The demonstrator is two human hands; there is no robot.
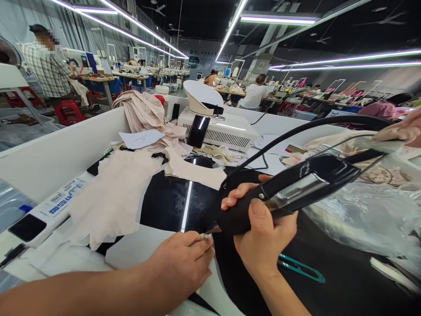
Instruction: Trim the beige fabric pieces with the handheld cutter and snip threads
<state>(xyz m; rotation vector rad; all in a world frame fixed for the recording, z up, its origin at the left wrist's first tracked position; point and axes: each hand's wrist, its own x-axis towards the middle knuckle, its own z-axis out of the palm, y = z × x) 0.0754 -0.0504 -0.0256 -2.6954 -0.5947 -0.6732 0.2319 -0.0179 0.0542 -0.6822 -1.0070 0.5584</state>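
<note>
My right hand (266,232) is wrapped around a black corded handheld tool (296,184) with a silver lever along its side. The tool tilts down to the left, its narrow tip ending at the fingers of my left hand (184,259). Those fingers are pinched together at the tip; what lies between them is too small to make out. Beneath both hands is a glossy black surface (164,202) with pale sheets at its lower edge. A turquoise thread snipper (302,268) lies right of my right wrist.
Pale ruffled fabric (112,193) lies left, near a curved cream piece (194,169). Behind stand a phone (198,131) and a vented white machine (220,129). Clear plastic bags (358,215) lie right. Another person's hand (403,127) is by the tool's cable (296,128).
</note>
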